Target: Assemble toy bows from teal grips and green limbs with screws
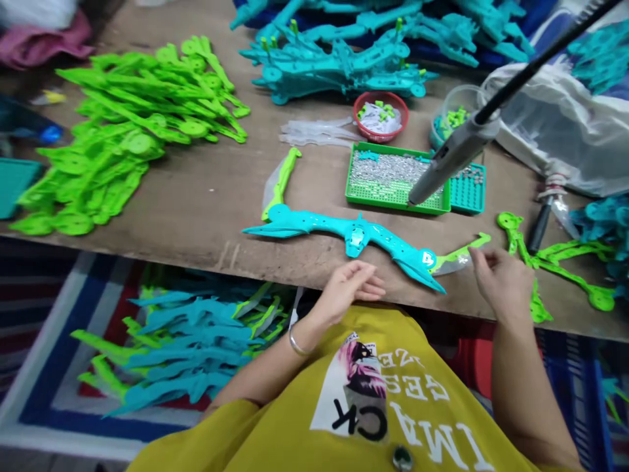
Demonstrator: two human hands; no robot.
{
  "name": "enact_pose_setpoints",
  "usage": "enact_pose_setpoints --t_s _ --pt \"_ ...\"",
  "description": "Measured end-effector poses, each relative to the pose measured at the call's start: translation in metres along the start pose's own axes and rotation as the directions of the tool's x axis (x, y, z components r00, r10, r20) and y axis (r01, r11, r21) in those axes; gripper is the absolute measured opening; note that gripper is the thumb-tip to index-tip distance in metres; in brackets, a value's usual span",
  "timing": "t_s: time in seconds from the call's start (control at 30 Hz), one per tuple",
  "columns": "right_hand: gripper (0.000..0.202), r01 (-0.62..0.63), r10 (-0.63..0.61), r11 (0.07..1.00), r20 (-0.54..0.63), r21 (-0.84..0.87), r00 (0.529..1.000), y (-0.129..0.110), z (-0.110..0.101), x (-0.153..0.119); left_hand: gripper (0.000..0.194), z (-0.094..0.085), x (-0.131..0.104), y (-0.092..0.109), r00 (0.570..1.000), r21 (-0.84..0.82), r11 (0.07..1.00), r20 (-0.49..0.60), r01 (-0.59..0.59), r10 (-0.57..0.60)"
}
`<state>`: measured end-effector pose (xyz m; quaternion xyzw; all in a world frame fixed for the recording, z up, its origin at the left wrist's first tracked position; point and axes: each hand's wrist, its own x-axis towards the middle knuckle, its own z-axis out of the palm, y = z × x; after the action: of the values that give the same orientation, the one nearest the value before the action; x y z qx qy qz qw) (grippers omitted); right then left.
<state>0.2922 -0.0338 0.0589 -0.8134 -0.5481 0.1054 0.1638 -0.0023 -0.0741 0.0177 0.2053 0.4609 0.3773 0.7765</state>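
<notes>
Perhaps I'd skew the turquoise bow (319,221) if my right hand (506,282), grip unclear, snagged it; left hand (354,285) half-curled, empty.

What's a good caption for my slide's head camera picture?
Left hand beside a turquoise bow-shaped piece, right hand near the tip of one green limb, green tray beyond.

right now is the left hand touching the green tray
Apart: the head view shows the turquoise piece and tabletop between left hand and green tray.
</notes>
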Motion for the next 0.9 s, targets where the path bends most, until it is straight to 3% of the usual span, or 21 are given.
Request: enact_pose_setpoints --t_s 0.07,0.1,0.13,0.17,0.23,0.3,0.43,0.6,0.7,0.8,0.9 --pt "0.036 0.220 -0.218 0.975 -0.057 0.042 0.974 -0.034 0.008 -0.002 0.048 -0.022 -0.005 0.011 0.966 -0.020 0.986 -0.205 -0.168 0.160" --pt "0.034 0.358 -0.360 0.924 -0.010 0.136 0.933 -0.055 0.017 -0.004 0.049 -0.032 -0.006 0.015 0.931 -0.028 0.971 -0.293 -0.237 0.219" --pt "0.031 0.483 -0.510 0.840 0.054 0.246 0.859 -0.078 0.028 -0.006 0.051 -0.043 -0.007 0.018 0.893 -0.036 0.955 -0.365 -0.295 0.262" --pt "0.029 0.586 -0.647 0.738 0.104 0.335 0.755 -0.101 0.042 -0.008 0.052 -0.053 -0.008 0.021 0.857 -0.047 0.938 -0.423 -0.344 0.293" --pt "0.035 0.723 -0.813 0.574 0.166 0.383 0.558 -0.143 0.072 -0.009 0.052 -0.071 -0.008 0.024 0.801 -0.075 0.906 -0.500 -0.417 0.327" --pt "0.055 0.781 -0.839 0.541 0.268 0.311 0.474 -0.174 0.097 -0.007 0.048 -0.085 -0.008 0.028 0.777 -0.118 0.880 -0.534 -0.460 0.334" --pt "0.054 0.823 -0.795 0.542 0.419 0.167 0.438 -0.198 0.118 -0.003 0.042 -0.097 -0.006 0.042 0.788 -0.235 0.842 -0.535 -0.486 0.305" --pt "0.047 0.867 -0.886 0.432 0.298 0.249 0.356 -0.187 0.102 -0.011 0.034 -0.091 -0.006 0.055 0.838 -0.402 0.790 -0.489 -0.462 0.242" --pt "0.042 0.849 -0.897 0.424 0.277 0.316 0.345 -0.188 0.086 -0.014 0.038 -0.083 -0.010 0.053 0.834 -0.439 0.760 -0.498 -0.480 0.239" --pt "0.041 0.707 -0.873 0.485 0.322 0.514 0.365 -0.213 0.080 -0.013 0.047 -0.072 -0.013 0.046 0.811 -0.434 0.740 -0.526 -0.515 0.256" --pt "0.043 0.407 -0.802 0.590 0.449 0.697 0.395 -0.260 0.094 -0.015 0.052 -0.060 -0.014 0.038 0.810 -0.437 0.738 -0.530 -0.514 0.250"
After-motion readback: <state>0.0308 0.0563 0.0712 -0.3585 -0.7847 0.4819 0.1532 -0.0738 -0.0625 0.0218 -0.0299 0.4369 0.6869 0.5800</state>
